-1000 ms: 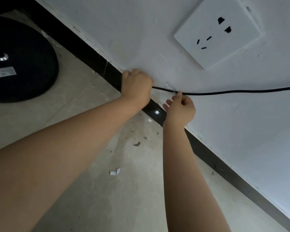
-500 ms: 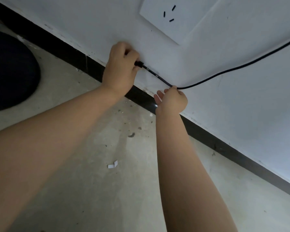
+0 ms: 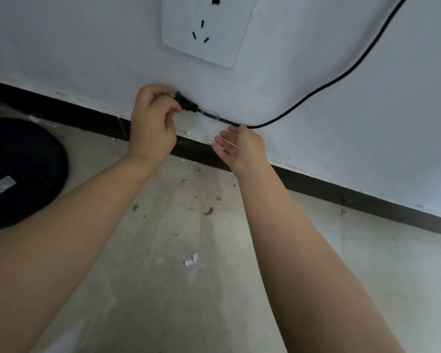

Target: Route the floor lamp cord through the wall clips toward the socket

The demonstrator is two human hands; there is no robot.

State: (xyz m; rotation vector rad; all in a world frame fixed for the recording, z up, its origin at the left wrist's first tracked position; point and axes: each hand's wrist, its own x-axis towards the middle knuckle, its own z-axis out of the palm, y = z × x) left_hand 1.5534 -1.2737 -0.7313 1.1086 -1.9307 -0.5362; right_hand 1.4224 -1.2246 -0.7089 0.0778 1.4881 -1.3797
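Observation:
A thin black lamp cord (image 3: 341,77) sweeps down the white wall from the upper right and ends in a black plug (image 3: 186,103). My left hand (image 3: 152,126) pinches the plug at its pronged end, just below the white wall socket (image 3: 209,29). My right hand (image 3: 239,146) is under the cord's lowest point, thumb and forefinger touching it, the other fingers spread. A small pale clip seems to sit on the wall by the cord (image 3: 215,114), but it is too faint to be sure.
A black skirting strip (image 3: 367,197) runs along the foot of the wall. The round black lamp base (image 3: 18,171) stands on the concrete floor at the left. A white paper scrap (image 3: 191,259) and bits of debris lie on the floor between my arms.
The view has swung so the socket is now above my hands. My left hand has drawn the plug out into sight and turned it. My right hand's fingers have spread under the cord.

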